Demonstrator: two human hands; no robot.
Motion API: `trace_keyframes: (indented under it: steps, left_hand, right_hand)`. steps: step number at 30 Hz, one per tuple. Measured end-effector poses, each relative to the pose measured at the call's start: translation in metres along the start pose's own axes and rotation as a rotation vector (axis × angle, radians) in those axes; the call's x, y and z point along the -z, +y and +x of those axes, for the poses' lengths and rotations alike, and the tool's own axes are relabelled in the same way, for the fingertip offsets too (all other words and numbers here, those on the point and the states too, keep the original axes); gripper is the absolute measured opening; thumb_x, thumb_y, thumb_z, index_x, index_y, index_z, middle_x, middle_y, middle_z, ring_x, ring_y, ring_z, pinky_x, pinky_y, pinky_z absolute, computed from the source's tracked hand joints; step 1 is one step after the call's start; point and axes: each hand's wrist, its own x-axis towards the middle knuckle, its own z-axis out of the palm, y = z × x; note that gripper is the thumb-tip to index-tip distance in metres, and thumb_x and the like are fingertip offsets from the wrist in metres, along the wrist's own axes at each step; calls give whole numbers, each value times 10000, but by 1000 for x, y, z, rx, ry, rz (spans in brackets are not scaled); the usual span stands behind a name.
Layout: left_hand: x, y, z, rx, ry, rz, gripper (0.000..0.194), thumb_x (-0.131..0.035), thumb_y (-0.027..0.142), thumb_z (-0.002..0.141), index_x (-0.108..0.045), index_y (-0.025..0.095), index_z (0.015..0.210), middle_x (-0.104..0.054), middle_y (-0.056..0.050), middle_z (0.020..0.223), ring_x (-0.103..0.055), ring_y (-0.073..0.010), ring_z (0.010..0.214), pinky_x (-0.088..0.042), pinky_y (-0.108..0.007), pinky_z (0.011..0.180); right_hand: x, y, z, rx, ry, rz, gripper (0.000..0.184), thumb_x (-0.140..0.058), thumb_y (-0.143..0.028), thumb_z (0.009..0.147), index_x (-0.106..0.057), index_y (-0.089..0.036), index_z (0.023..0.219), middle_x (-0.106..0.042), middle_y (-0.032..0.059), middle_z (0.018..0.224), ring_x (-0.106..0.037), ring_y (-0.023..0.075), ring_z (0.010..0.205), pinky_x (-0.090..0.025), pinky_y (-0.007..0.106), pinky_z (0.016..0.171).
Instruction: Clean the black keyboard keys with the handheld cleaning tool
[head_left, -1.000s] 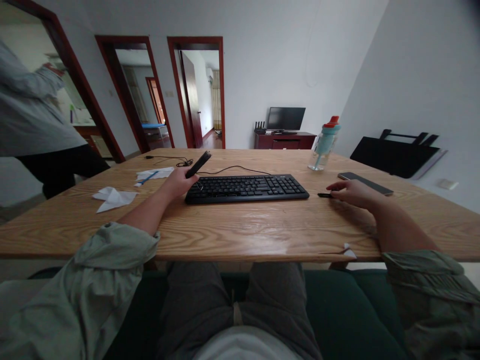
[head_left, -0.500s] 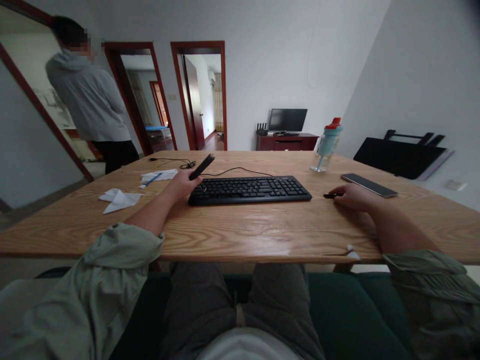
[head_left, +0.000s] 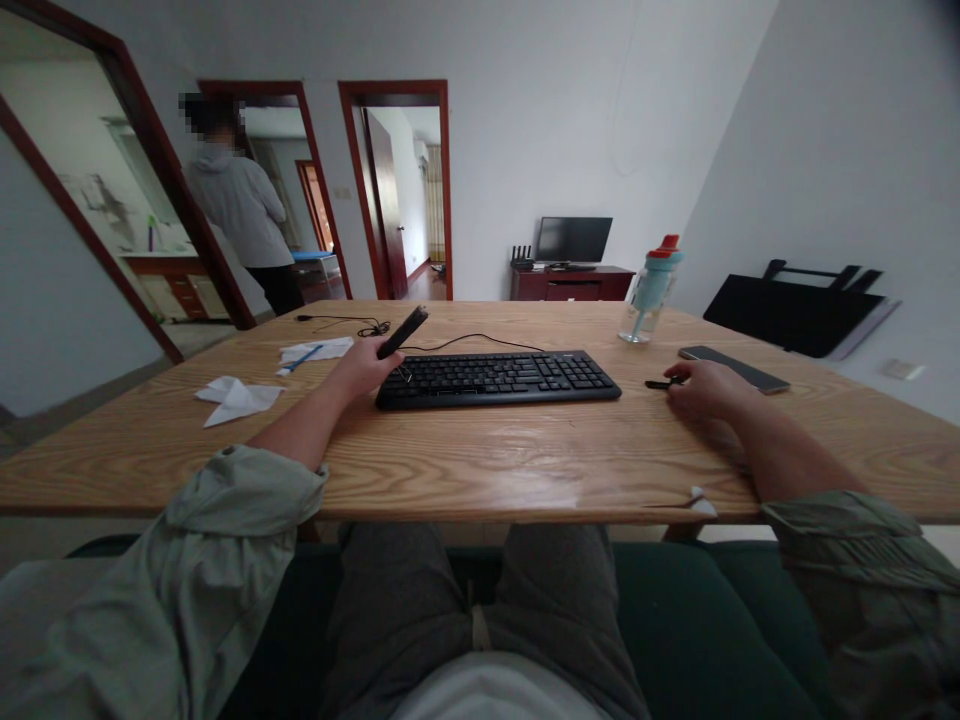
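Observation:
My left hand [head_left: 365,367] is closed around a black stick-shaped object [head_left: 405,331], which tilts up to the right above the left end of a black keyboard [head_left: 499,375]. What kind of object it is cannot be made out. To the right of the keyboard, my right hand [head_left: 701,388] has its fingers curled down at a small, thin dark object [head_left: 660,384] close to the tabletop. The fingertips partly hide this object. Just behind the right hand lies a dark flat phone-like slab [head_left: 739,368].
Crumpled white tissues [head_left: 238,400] and a blue pen-like stick [head_left: 304,357] lie left on the wooden table [head_left: 480,460]. A coiled black cable [head_left: 373,328] is at the back. A water bottle [head_left: 649,290] stands back right. A person [head_left: 240,205] stands beyond the table near the doorways.
The person in the background has moved to the right and farther away. My right hand has shifted slightly at the small dark object. My left hand and the keyboard look unchanged.

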Motion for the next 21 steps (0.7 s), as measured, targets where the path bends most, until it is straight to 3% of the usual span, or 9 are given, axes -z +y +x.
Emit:
trace_keyframes:
  steps: [4, 9, 16, 21]
  left_hand:
    - [0, 1, 0, 8, 12, -19, 272, -546, 438, 738, -504, 197, 618, -483, 3, 597, -409, -155, 599, -287, -278, 574]
    - [-1, -1, 0, 14, 15, -33, 270, -561, 443, 726, -539, 193, 627, -500, -2, 612, -413, -156, 597, -275, -280, 573]
    - [-2, -5, 0, 10, 7, 3, 277, -552, 446, 744, -508, 194, 639, -479, 0, 604, -404, -151, 596, -264, -280, 556]
    - [6, 15, -6, 6, 26, -97, 212, -526, 362, 673, -422, 199, 584, -386, 13, 563, -362, -130, 565, -259, -281, 539]
  right_hand:
    - [3, 2, 0, -67, -60, -82, 351, -630, -231, 730, -724, -140, 1056, -690, 182, 1110, -637, 316, 959, -467, 402, 809]
    - [6, 4, 2, -98, -78, -90, 250, -670, -217, 715, -736, -128, 939, -700, 203, 988, -636, 286, 816, -453, 390, 718]
    - [1, 3, 2, -71, -72, -89, 254, -651, -223, 750, -739, -139, 973, -705, 176, 992, -626, 274, 832, -422, 363, 718]
    - [0, 1, 1, -69, -70, -128, 311, -620, -260, 781, -724, -150, 1052, -695, 177, 1064, -625, 293, 916, -426, 371, 748]
